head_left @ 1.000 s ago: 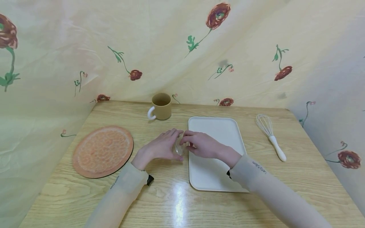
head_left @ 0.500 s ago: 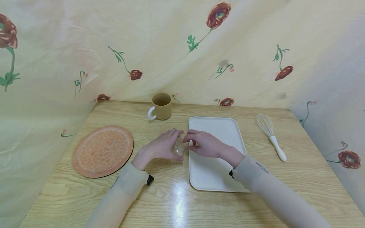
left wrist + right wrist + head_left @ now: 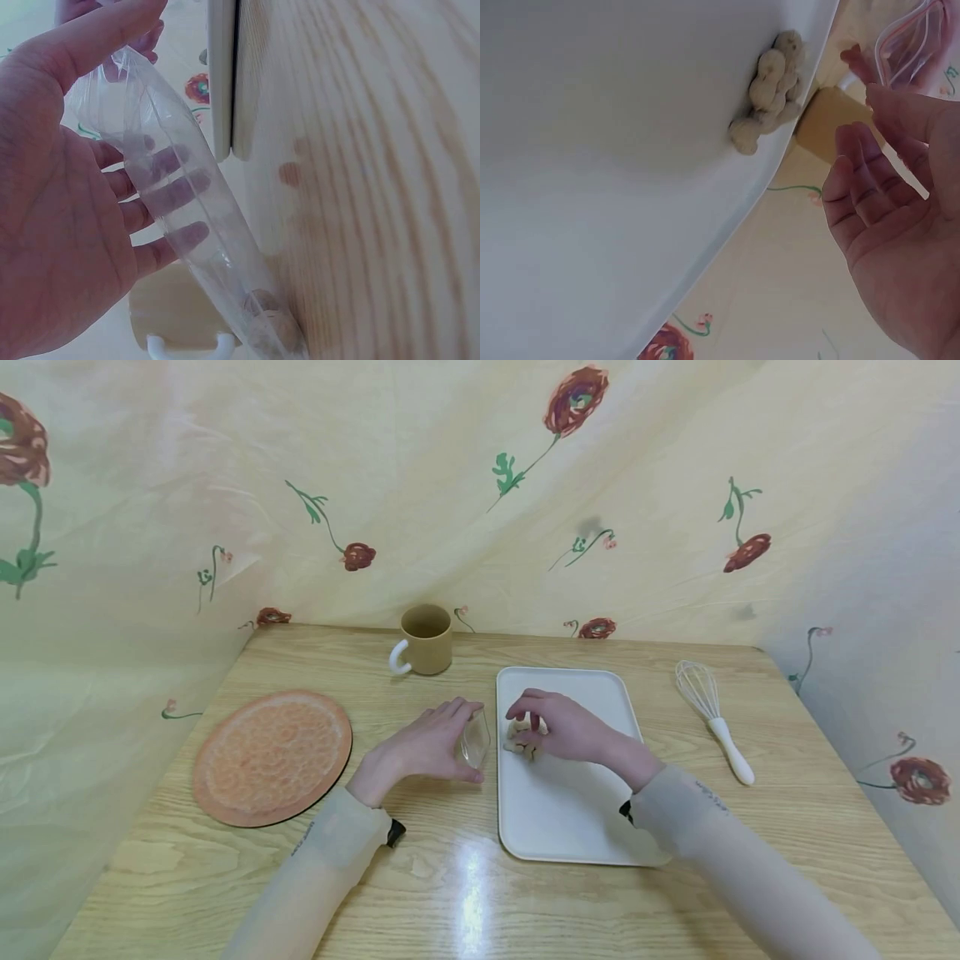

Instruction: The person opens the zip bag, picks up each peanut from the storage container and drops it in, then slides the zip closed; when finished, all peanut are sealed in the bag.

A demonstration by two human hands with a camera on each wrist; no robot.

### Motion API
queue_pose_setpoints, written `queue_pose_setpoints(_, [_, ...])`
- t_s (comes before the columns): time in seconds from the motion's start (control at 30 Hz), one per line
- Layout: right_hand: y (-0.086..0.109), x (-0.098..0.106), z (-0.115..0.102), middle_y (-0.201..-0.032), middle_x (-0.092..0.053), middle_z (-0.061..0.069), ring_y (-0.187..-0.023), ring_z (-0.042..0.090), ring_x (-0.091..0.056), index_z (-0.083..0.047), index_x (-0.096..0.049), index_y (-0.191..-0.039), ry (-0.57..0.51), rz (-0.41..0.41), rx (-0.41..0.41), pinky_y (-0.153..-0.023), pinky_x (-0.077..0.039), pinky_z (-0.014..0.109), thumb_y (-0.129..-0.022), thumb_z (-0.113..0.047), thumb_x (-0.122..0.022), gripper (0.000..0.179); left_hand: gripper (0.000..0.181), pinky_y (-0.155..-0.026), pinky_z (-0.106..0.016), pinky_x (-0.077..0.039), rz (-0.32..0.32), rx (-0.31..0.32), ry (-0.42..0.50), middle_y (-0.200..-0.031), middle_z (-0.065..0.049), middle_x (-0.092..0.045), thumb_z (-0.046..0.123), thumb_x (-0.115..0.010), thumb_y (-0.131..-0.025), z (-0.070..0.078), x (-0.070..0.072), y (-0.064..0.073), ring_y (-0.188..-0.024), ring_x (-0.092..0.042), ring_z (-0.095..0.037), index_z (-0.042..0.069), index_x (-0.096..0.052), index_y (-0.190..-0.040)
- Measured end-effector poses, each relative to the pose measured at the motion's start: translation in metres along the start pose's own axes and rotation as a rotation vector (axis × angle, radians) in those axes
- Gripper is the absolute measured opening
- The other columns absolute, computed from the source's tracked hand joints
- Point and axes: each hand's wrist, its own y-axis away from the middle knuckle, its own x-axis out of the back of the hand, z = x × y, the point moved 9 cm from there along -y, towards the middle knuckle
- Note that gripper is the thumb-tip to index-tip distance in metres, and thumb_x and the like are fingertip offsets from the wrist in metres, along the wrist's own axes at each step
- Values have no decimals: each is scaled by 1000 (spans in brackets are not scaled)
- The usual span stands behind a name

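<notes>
My left hand (image 3: pixel 427 743) holds a clear plastic bag (image 3: pixel 474 742) upright just left of the white tray (image 3: pixel 570 827), fingers at its far side and thumb at its near side. In the left wrist view, a few peanuts (image 3: pixel 274 326) show through the bottom of the bag (image 3: pixel 180 150). Over the tray's left part hovers my right hand (image 3: pixel 570 731), its fingers loosely bent, nothing visible between them. Several peanuts in their shells (image 3: pixel 769 90) lie in a small heap by the tray's edge, partly covered by this hand in the head view.
A tan mug (image 3: pixel 426 643) with a white handle stands at the back, beyond the left hand. On the left lies a round orange-patterned mat (image 3: pixel 272 758). To the right of the tray is a white whisk (image 3: pixel 716 727). Floral cloth (image 3: pixel 465 485) hangs behind the table.
My right hand has moved away from the bag's mouth, rightward over the tray, and its fingers have spread. Peanuts beneath it now show. My left hand and the bag stay put.
</notes>
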Motion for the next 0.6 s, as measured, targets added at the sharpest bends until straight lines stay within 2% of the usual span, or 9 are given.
queue_pose_setpoints(0.13, [4, 8, 10, -97, -64, 8, -78, 16, -59, 1, -67, -111, -19, 36, 0, -67, -51, 33, -86, 0, -73, 26, 103, -110, -55, -31, -2, 5, -2, -139, -9, -45, 50, -84, -75, 0, 0, 0, -132, -43, -27, 7, -31, -153])
queue_pose_setpoints(0.3, [9, 15, 25, -95, -65, 14, -81, 23, -60, 5, -67, -109, -50, 60, -24, -69, -53, 43, -84, 3, -74, 26, 104, -111, -54, -31, -2, 7, -1, -140, -9, -45, 50, -84, -75, -1, 0, 0, -133, -42, -27, 6, -31, -153])
queue_pose_setpoints(0.43, [13, 15, 38, -94, -65, 16, -80, 24, -60, 7, -66, -110, -62, 34, -58, -72, -53, 48, -84, 4, -74, 28, 103, -111, -54, -31, -3, 6, -2, -141, -9, -45, 49, -84, -75, -1, -1, 0, -132, -42, -26, 6, -31, -153])
queue_pose_setpoints(0.6, [17, 11, 54, -95, -65, 15, -77, 20, -60, 8, -65, -114, -71, -20, -116, -76, -52, 46, -85, 0, -75, 32, 103, -111, -54, -30, -7, 7, 4, -140, -9, -44, 49, -84, -76, -1, 0, 1, -132, -41, -27, 6, -30, -153])
